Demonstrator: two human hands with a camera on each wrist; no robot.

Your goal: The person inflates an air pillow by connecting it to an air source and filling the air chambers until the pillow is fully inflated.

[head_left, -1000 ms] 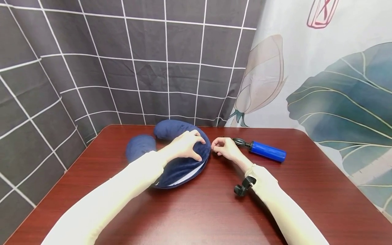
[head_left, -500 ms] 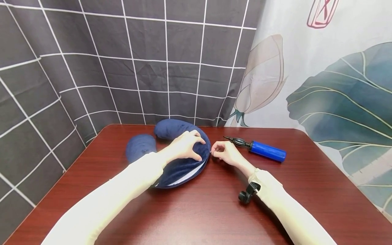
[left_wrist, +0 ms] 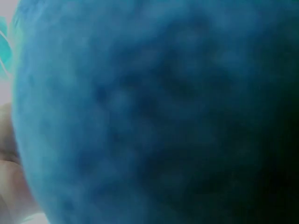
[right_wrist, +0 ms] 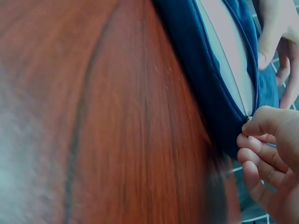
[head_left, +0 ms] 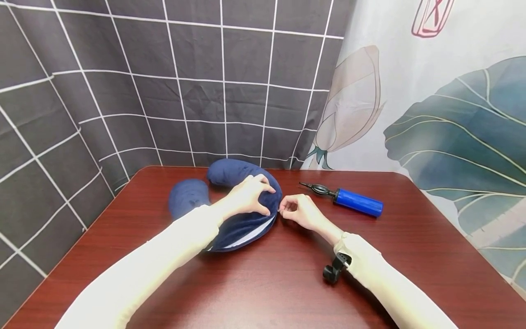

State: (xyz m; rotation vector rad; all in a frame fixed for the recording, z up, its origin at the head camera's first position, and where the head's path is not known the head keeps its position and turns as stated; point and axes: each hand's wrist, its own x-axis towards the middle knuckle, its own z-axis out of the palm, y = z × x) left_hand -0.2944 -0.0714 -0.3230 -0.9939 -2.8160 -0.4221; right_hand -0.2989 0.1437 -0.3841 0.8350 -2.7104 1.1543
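Observation:
A navy-blue U-shaped neck pillow (head_left: pixel 234 170) lies on the table, with its zip partly undone along the near right edge. White inner material (head_left: pixel 251 235) shows through that gap. My left hand (head_left: pixel 248 196) grips the pillow's top, thumb and fingers curved and spread over the fabric. At the gap's far end, my right hand (head_left: pixel 303 212) pinches the small zipper pull (right_wrist: pixel 249 119) between thumb and forefinger; its other fingers are curled. Blurred blue pillow fabric (left_wrist: pixel 93 112) fills most of the left wrist view.
A hand pump (head_left: pixel 358 202) with a blue barrel and black nozzle lies to the right, beyond my right hand. The reddish-brown wooden table (head_left: pixel 255 288) meets a dark gridded curtain (head_left: pixel 201 100) at the back. A floral curtain (head_left: pixel 411 91) hangs at the right.
My right hand has moved nearer along the pillow's edge with the zipper pull, uncovering the pump's nozzle. The left hand has stayed in place on the pillow.

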